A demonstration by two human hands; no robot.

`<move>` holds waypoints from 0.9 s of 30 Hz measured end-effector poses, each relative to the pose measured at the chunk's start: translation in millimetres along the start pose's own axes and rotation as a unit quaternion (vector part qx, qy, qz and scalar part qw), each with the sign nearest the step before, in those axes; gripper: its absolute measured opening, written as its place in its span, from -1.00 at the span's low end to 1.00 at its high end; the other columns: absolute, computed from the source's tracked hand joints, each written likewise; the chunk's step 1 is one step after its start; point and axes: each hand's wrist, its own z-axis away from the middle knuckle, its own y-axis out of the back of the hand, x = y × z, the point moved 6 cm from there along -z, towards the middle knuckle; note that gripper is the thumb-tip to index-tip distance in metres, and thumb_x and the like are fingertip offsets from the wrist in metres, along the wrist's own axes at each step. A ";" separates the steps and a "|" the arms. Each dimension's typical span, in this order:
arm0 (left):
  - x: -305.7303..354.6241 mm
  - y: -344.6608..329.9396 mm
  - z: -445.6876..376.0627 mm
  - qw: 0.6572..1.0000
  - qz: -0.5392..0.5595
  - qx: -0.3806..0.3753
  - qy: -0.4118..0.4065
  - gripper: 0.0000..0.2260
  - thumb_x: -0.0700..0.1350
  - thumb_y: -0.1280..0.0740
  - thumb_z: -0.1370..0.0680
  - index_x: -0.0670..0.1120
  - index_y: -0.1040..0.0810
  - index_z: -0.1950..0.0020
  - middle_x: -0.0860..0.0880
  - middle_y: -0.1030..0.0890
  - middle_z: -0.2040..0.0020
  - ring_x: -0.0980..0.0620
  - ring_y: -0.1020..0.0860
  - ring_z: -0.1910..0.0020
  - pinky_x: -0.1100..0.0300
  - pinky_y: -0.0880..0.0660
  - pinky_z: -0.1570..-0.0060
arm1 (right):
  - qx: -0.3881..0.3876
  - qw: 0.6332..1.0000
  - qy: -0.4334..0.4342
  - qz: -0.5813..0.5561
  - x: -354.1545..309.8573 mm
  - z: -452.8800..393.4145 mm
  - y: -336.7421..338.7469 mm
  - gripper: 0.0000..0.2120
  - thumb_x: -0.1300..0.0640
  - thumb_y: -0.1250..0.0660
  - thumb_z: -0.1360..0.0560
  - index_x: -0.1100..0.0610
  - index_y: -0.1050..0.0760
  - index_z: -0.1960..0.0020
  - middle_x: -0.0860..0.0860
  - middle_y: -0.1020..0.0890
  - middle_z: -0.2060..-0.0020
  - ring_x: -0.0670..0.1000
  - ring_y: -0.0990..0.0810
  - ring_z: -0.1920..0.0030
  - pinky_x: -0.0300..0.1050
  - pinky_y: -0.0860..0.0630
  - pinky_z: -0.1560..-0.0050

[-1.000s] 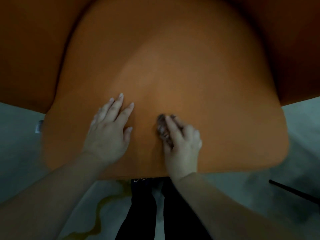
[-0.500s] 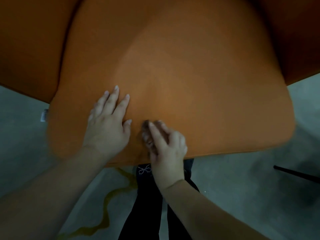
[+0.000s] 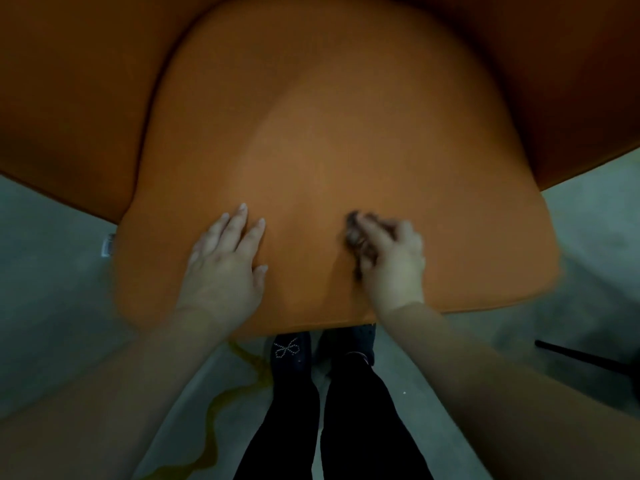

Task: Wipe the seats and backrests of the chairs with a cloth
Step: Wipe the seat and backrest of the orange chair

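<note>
While rubbing the padded orange seat (image 3: pixel 346 161), right hand (image 3: pixel 393 268) clenching a small dark cloth (image 3: pixel 360 233), soft and limp, best kept bunched under fingertips; left hand (image 3: pixel 225 268) lying flat, bracing the firm, yielding cushion.

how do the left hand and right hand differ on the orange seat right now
The left hand lies flat with fingers spread and holds nothing; the right hand curls round a dark cloth. The left looks sharp, the right motion-blurred. Both rest on the orange seat near its front edge.
</note>
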 end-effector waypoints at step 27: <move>76.6 264.8 92.3 0.998 -0.041 0.020 0.031 -0.44 0.10 -0.15 -0.62 0.06 -0.03 -0.58 0.03 -0.06 -0.58 -0.01 0.00 -0.54 0.04 0.02 -0.50 | -0.032 0.975 0.083 -0.202 -138.6 13.0 273.5 -0.55 0.17 -0.46 -0.49 -0.03 -0.51 -0.35 -0.03 -0.40 -0.08 0.22 -0.59 0.03 0.08 -0.62 0.03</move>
